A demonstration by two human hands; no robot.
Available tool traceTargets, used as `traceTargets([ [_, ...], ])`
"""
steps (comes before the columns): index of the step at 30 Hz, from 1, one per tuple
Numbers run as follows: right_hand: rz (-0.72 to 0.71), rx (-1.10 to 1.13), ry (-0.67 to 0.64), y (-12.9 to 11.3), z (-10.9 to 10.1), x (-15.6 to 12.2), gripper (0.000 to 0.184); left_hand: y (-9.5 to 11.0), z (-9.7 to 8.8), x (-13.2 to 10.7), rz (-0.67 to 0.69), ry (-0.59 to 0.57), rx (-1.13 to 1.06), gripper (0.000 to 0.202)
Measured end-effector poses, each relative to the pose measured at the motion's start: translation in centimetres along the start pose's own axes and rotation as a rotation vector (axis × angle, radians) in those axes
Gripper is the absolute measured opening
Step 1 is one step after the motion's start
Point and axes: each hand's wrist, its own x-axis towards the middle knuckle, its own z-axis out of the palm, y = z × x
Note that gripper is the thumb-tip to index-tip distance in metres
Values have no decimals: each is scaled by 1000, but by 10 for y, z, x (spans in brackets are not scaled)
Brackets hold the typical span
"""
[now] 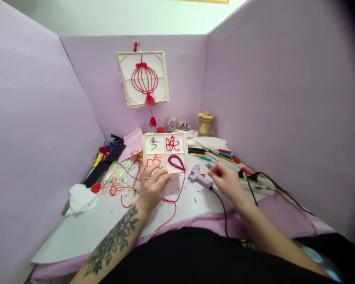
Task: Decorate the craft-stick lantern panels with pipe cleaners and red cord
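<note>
A white panel (155,152) in a pale stick frame, split into four cells, stands tilted toward me. Three cells carry yarn characters in green and red; on the lower right one lies a purple yarn loop (176,161), its tail trailing to the table. My left hand (154,183) grips the panel's lower edge, fingers over the front. My right hand (225,179) is closed in a pinch, right of a lilac glue gun (200,176). Grey pointed metal tips (208,166) show by its fingertips; whether the fingers hold them, I cannot tell.
A red lantern picture (144,81) hangs on the back wall. Pens (225,154) and a power strip (262,182) lie right, with black cords. Left are packed sticks (118,173), red yarn (116,187) and white tissue (82,199). Lilac walls enclose the table.
</note>
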Motion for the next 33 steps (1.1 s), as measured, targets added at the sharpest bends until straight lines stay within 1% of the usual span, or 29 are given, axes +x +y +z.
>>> traceTargets([
  [1,43,-93,-36,1,-2,4,13,0,0,0,-3,1,3,12],
  [3,100,-341,-115,0,-2,13,22,-1,0,0,-9,-1,6,10],
  [5,116,-579,-242,-2,2,26,27,0,0,0,-11,-5,1,10],
  [6,119,-652,-315,-2,5,33,26,0,0,0,-13,-6,-2,9],
  [8,138,-709,-417,0,12,44,26,0,-1,0,-14,-4,-6,9],
  [11,204,-712,-467,10,23,55,35,0,-1,0,-13,4,-8,9],
  [13,225,-698,-480,17,28,59,38,0,-2,-1,-9,6,-5,9],
  [15,229,-671,-484,23,31,61,36,-1,-2,-1,-1,4,1,8],
  [18,217,-619,-452,27,28,61,19,-1,-1,-1,10,0,14,8],
  [20,185,-576,-386,25,21,58,12,-1,-1,-2,18,-5,19,9],
  [22,141,-532,-321,18,11,53,15,-2,-1,-2,28,-4,21,9],
  [24,91,-416,-320,6,1,45,16,-2,-2,-3,28,-4,27,10],
  [27,-33,-74,-458,-16,-8,30,16,-3,-2,-3,22,-11,28,10],
  [28,-84,-14,-484,-23,-9,25,15,-4,-2,-3,22,-12,23,10],
  [29,-132,22,-497,-29,-8,21,17,-4,-2,-3,23,-11,19,10],
  [31,-192,25,-501,-35,-5,15,26,-5,-3,-4,27,-6,12,10],
  [33,-163,35,-512,-37,-1,10,39,-5,-3,-4,28,-1,12,11],
])
